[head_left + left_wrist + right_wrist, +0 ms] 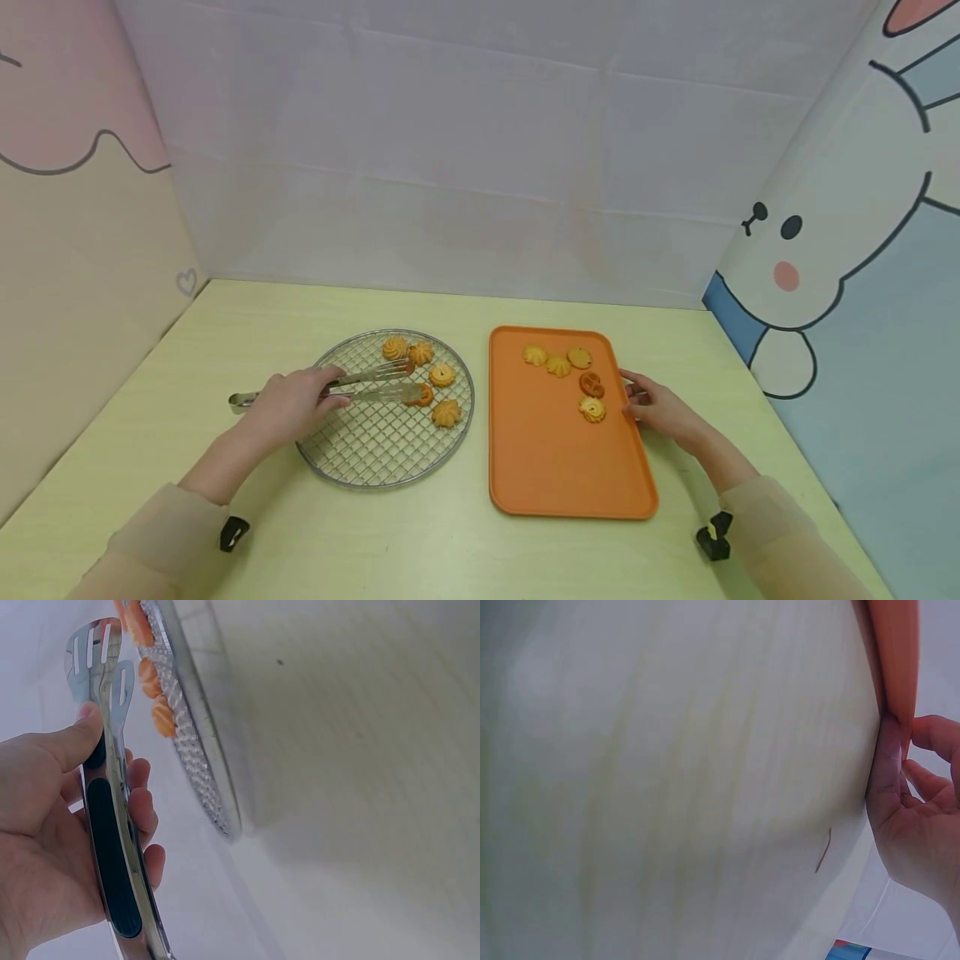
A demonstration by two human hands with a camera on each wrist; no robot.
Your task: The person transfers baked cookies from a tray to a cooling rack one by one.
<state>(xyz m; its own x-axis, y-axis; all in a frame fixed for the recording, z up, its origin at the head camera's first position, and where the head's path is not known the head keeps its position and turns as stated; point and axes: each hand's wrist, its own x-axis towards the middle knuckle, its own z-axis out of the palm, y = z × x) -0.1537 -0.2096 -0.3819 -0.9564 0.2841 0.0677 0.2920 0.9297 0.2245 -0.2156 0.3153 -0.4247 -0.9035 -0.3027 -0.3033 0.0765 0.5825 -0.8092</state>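
My left hand (pixel 288 407) grips metal tongs (pixel 375 392) with slotted ends and dark handle grips (pixel 112 855). The tongs' two ends stand apart over a round wire rack (pixel 360 462). Under the lower end a brown cookie (pixel 424 395) is partly covered; reddish brown shows at the upper end's tip. Beside them on the rack lie a ring-like cookie (pixel 442 375) and several swirled cookies (pixel 446 413). At the right rim of an orange tray (pixel 562 467), my right hand (pixel 660 408) holds the edge between thumb and fingers. A pretzel-shaped cookie (pixel 592 384) lies near that rim.
Also on the tray are a round swirled cookie (pixel 592 409) and several pale cookies (pixel 558 366) toward the far end. Rack and tray stand apart on a light wooden table (pixel 442 542). A white sheet (pixel 465 167) hangs behind; printed panels (pixel 892 417) flank the sides.
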